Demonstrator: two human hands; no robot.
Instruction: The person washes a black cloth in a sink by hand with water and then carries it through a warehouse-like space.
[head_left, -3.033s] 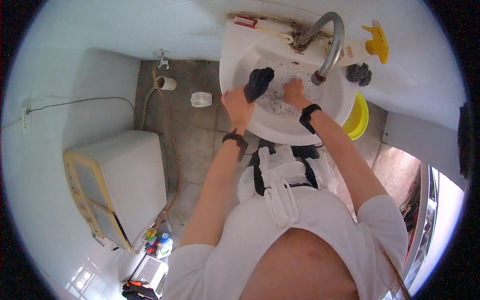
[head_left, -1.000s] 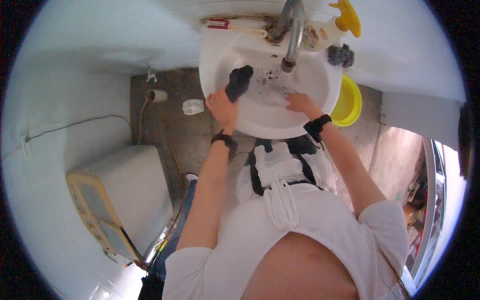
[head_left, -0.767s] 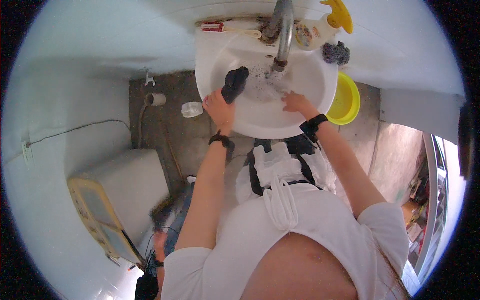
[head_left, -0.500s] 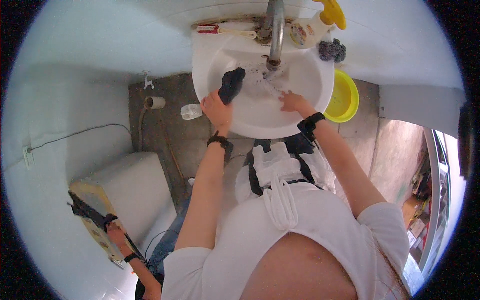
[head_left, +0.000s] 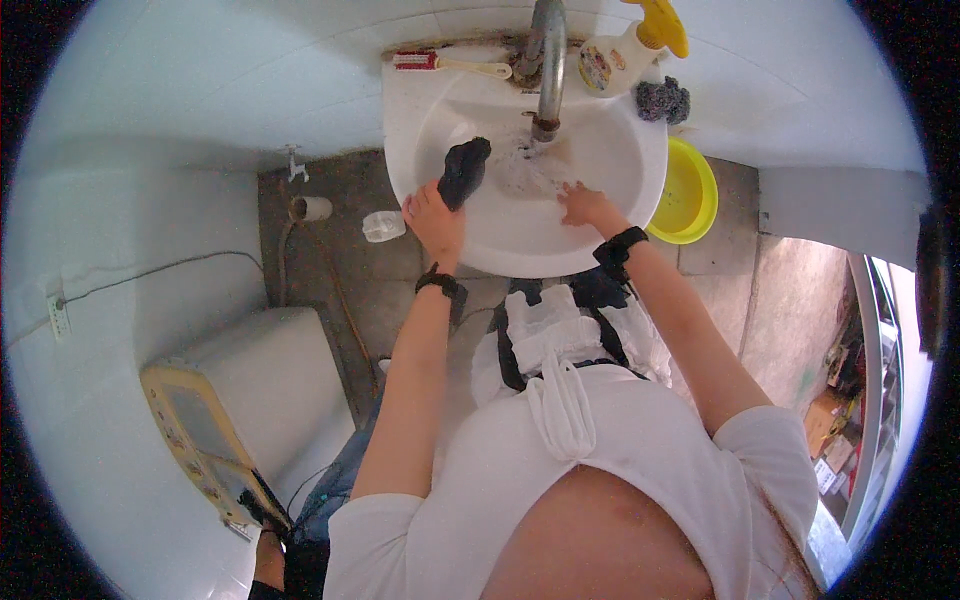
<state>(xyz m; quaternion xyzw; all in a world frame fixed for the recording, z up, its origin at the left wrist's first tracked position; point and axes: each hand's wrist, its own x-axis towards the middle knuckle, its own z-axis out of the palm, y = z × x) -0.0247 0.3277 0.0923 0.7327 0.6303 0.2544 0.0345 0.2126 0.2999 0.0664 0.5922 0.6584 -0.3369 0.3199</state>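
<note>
My left hand (head_left: 434,218) is closed around a bunched black cloth (head_left: 464,172), which sticks up from it over the left side of the white sink (head_left: 510,245). Its exact kind is hard to make out. Inside the basin on the right, my right hand (head_left: 586,205) is open, its fingers apart and nothing in them. Just beyond those fingers, water from the metal faucet (head_left: 550,80) splashes in the bowl near the drain. Both of my wrists wear black bands.
A red-bristled brush (head_left: 455,65), a yellow-topped spray bottle (head_left: 625,55) and a dark scouring pad (head_left: 664,100) line the sink's back. Below right sits a yellow-green basin (head_left: 690,190). At lower left, another person's arm (head_left: 268,560) is beside a white, box-shaped appliance (head_left: 270,350).
The other person's hand and the dark thing with it have moved down along the appliance, toward the lower edge. My hands and the black cloth stay nearly where they were.
</note>
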